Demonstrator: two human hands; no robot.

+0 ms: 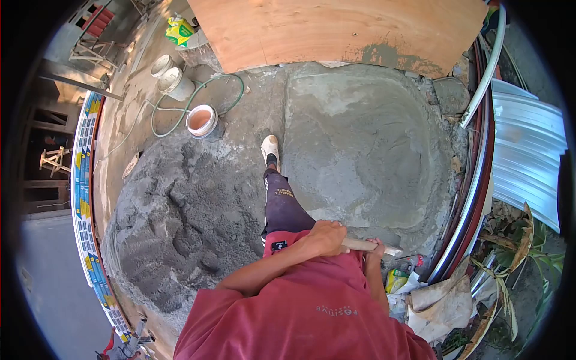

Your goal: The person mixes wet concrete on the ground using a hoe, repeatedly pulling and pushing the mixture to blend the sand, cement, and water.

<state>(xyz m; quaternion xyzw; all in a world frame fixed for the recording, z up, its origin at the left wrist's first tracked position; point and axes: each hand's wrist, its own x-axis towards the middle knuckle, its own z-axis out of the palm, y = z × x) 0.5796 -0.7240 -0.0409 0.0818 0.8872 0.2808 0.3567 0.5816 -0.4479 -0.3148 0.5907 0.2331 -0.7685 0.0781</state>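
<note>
A pale wooden tool handle (357, 244) lies crosswise close to my waist, gripped in both hands. My left hand (327, 237) has its fingers wrapped round it on the left. Further right, my right hand (375, 249) closes on the handle near a visible end. The tool's head is hidden, so its kind does not show. Ahead of me on the right spreads a wet grey cement slurry (360, 144), ringed by a thicker rim. A heap of grey mortar or sand mix (180, 216) stands on my left.
A bucket (203, 122) with brownish contents stands beyond the heap, near a green hose (157, 123) and two pale buckets (176, 84). A plywood sheet (336, 30) borders the far side. Corrugated metal (528, 150) and pipes (480, 198) lie right; stacked boxes or panels (87, 198) line the left.
</note>
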